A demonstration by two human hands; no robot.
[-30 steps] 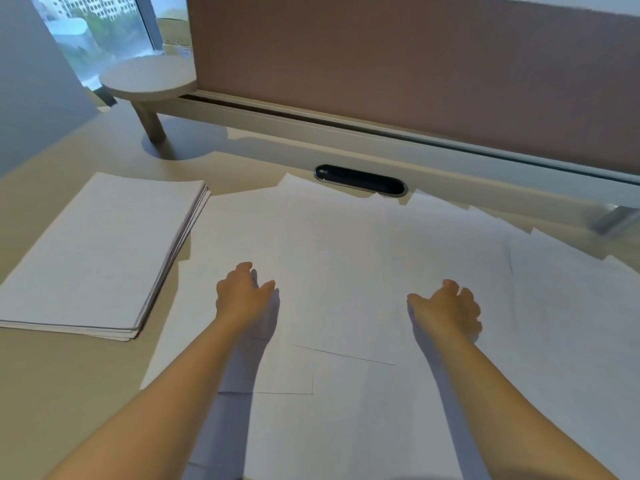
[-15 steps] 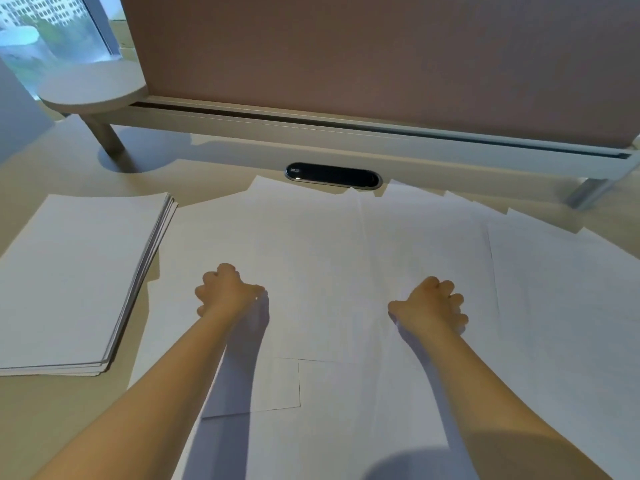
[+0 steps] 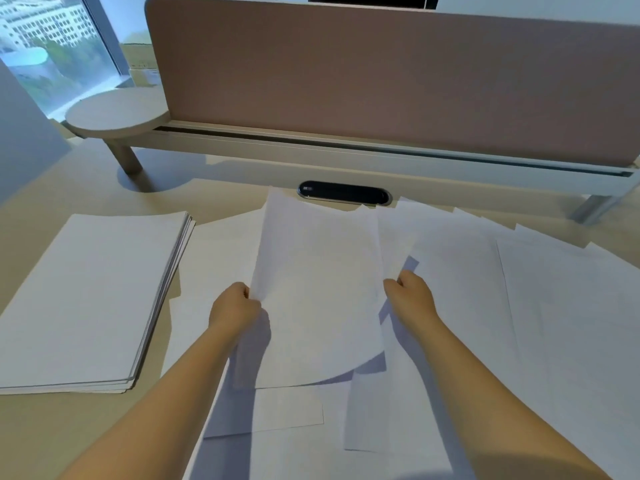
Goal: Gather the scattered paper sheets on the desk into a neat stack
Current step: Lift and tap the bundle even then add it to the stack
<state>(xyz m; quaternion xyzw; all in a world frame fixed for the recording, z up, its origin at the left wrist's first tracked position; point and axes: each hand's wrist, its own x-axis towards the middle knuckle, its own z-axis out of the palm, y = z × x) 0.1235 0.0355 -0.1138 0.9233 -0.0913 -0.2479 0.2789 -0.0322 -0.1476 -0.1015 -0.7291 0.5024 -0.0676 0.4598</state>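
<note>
Head view: both hands grip one sheet by its side edges, the left hand pinching the left edge and the right hand curled round the right edge. That sheet is lifted off the spread, bowed in the middle, with a shadow under its near edge. Beneath and around it the scattered sheets overlap across the table, reaching from the middle out to the right edge of the frame and back toward the dark cable slot under the pink divider panel. Well to the left lies the neat stack, its edges roughly squared, just beside the leftmost loose sheets.

Judging from this, the risks are plain. A sheet held only at its edges may buckle or crease if the hands close inward. Its near edge could drag a neighbouring sheet along and skew the spread further. Dropped carelessly, it would land askew on the stack.
</note>
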